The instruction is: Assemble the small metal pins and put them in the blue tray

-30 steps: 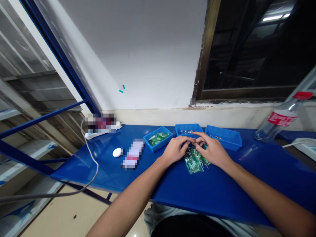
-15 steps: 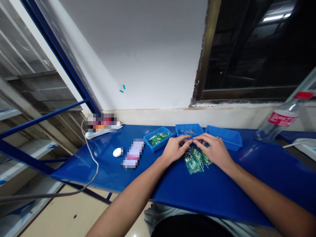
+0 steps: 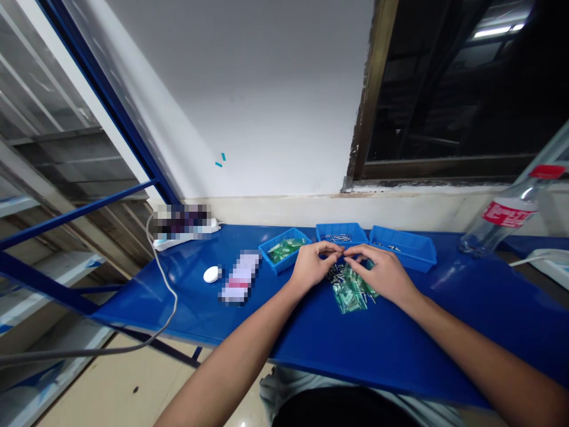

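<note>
Shifted slightly at the fingertips since the earlier frame, left hand (image 3: 312,264) and right hand (image 3: 386,273) curled, any grip too small to tell, green packets (image 3: 351,293) and metal pins (image 3: 339,275) beneath, partly hidden.

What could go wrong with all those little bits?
The loose pile has small parts right under the left hand and right hand, so some might get knocked about. Green and metal bits lie jumbled there, so one might land in the wrong blue tray.
</note>
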A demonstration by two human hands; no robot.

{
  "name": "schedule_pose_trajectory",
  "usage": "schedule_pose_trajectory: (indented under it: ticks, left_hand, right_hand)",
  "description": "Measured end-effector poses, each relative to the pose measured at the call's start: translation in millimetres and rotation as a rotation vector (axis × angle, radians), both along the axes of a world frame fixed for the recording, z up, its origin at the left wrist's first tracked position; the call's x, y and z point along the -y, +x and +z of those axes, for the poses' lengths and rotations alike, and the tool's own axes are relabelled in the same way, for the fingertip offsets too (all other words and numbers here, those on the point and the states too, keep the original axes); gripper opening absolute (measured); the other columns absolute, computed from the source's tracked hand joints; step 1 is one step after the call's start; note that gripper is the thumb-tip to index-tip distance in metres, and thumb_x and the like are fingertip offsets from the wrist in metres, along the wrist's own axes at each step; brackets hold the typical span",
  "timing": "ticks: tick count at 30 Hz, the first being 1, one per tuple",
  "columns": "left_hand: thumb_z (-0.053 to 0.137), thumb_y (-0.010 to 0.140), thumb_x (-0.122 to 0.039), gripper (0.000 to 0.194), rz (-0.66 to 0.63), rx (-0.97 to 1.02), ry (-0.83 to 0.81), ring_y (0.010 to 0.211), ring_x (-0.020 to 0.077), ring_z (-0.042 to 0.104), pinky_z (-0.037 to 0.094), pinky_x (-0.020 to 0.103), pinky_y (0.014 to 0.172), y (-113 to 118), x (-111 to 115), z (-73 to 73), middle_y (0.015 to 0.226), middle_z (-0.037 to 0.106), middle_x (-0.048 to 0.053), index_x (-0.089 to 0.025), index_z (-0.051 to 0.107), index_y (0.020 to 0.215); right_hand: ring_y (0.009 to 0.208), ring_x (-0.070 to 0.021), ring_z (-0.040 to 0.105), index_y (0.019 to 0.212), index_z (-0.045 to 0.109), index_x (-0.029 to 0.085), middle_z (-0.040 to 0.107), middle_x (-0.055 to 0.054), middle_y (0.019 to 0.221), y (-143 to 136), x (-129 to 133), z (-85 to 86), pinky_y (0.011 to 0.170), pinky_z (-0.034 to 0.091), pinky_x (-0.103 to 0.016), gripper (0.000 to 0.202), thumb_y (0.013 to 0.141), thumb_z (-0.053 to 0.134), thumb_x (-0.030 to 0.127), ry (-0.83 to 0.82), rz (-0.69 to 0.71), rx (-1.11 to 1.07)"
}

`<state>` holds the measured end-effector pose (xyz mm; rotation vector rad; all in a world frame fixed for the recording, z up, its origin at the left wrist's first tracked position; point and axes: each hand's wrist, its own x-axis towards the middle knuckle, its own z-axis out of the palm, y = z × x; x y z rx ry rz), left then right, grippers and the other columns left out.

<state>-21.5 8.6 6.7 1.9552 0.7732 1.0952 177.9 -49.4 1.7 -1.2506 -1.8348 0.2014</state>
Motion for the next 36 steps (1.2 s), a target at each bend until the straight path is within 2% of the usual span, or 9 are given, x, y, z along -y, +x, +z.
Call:
schedule_pose_trajectory:
  ticks: [6, 10, 14, 21, 25, 27, 31, 33, 36]
  left_hand:
    - [0.072, 0.087, -0.018, 0.008, 0.012, 0.006, 0.016, 0.093, 0.0183, 0.076, 0.06, 0.031, 0.088, -0.2, -1.2, -3.7, 0.098, 0.079, 0.006, -0.016, 0.065, 0.09]
    - [0.073, 0.085, -0.015, 0.01, -0.053, -0.053, 0.028, 0.084, 0.0162, 0.075, 0.059, 0.027, 0.081, -0.9, 1.4, -1.7, 0.091, 0.077, 0.003, -0.016, 0.063, 0.088]
    - [0.073, 0.087, -0.02, 0.009, -0.039, -0.085, 0.058, 0.084, 0.0158, 0.073, 0.057, 0.026, 0.079, -1.1, 2.0, 1.4, 0.093, 0.077, 0.003, -0.017, 0.065, 0.089]
    - [0.075, 0.089, -0.024, 0.019, -0.104, 0.095, -0.065, 0.095, 0.0186, 0.075, 0.058, 0.033, 0.091, 1.8, -1.2, -3.2, 0.104, 0.076, 0.009, -0.016, 0.062, 0.1]
    - [0.08, 0.085, -0.025, 0.034, -0.173, 0.286, -0.228, 0.098, 0.0205, 0.076, 0.06, 0.036, 0.092, 4.7, -0.5, -1.3, 0.116, 0.074, 0.014, -0.015, 0.058, 0.109]
    - [0.082, 0.084, -0.03, 0.041, -0.158, 0.311, -0.278, 0.091, 0.0193, 0.077, 0.061, 0.033, 0.086, 4.4, 0.4, 1.8, 0.113, 0.074, 0.014, -0.015, 0.058, 0.113]
    - [0.076, 0.089, -0.044, 0.049, -0.126, 0.2, -0.294, 0.074, 0.0182, 0.075, 0.06, 0.029, 0.071, 1.9, 3.5, 5.4, 0.086, 0.076, 0.008, -0.015, 0.06, 0.126]
    - [0.074, 0.091, -0.048, 0.056, -0.137, 0.138, -0.295, 0.075, 0.0197, 0.076, 0.06, 0.03, 0.071, 1.4, 5.1, 4.3, 0.087, 0.078, 0.009, -0.016, 0.059, 0.134]
    - [0.074, 0.09, -0.048, 0.062, -0.157, 0.109, -0.291, 0.084, 0.0222, 0.077, 0.062, 0.034, 0.08, 1.9, 5.2, -0.7, 0.1, 0.08, 0.012, -0.017, 0.057, 0.142]
  right_hand:
    - [0.077, -0.0205, 0.071, 0.106, 0.074, 0.023, 0.077, -0.007, 0.101, -0.5, 0.3, 3.1, 0.075, 0.059, -0.035, 0.022, 0.093, 0.064, 0.039, -0.05, -0.018, -0.08]
    - [0.073, -0.0195, 0.067, 0.097, 0.075, 0.023, 0.074, -0.005, 0.089, -1.0, 1.1, 6.8, 0.07, 0.055, -0.033, 0.018, 0.095, 0.062, 0.035, -0.023, 0.016, -0.01]
    - [0.069, -0.0179, 0.063, 0.091, 0.073, 0.023, 0.071, -0.003, 0.083, 0.7, 0.7, 7.0, 0.066, 0.052, -0.031, 0.014, 0.094, 0.062, 0.032, -0.027, -0.028, 0.021]
    - [0.071, -0.0192, 0.064, 0.096, 0.073, 0.023, 0.073, -0.005, 0.087, 4.9, -1.9, 1.8, 0.069, 0.052, -0.032, 0.016, 0.095, 0.06, 0.031, -0.012, -0.019, 0.079]
    - [0.073, -0.02, 0.067, 0.123, 0.067, 0.021, 0.076, -0.005, 0.089, 3.6, -0.1, 1.7, 0.072, 0.056, -0.034, 0.031, 0.095, 0.059, 0.034, -0.029, -0.015, 0.039]
    - [0.076, -0.0206, 0.069, 0.132, 0.063, 0.022, 0.077, -0.005, 0.092, 3.2, 1.0, 2.3, 0.077, 0.058, -0.036, 0.038, 0.097, 0.055, 0.033, -0.022, -0.005, 0.049]
    - [0.087, -0.0227, 0.075, 0.124, 0.067, 0.025, 0.079, -0.006, 0.102, 3.9, 1.9, 2.2, 0.069, 0.058, -0.032, 0.03, 0.098, 0.055, 0.034, -0.023, -0.047, 0.032]
    - [0.09, -0.0238, 0.077, 0.118, 0.067, 0.025, 0.079, -0.006, 0.105, 4.1, 2.0, 1.5, 0.063, 0.057, -0.03, 0.025, 0.098, 0.056, 0.034, -0.042, -0.062, 0.002]
    - [0.096, -0.0249, 0.076, 0.11, 0.068, 0.025, 0.079, -0.005, 0.109, 3.5, 1.7, 0.2, 0.078, 0.06, -0.035, 0.017, 0.098, 0.059, 0.033, -0.011, -0.03, -0.003]
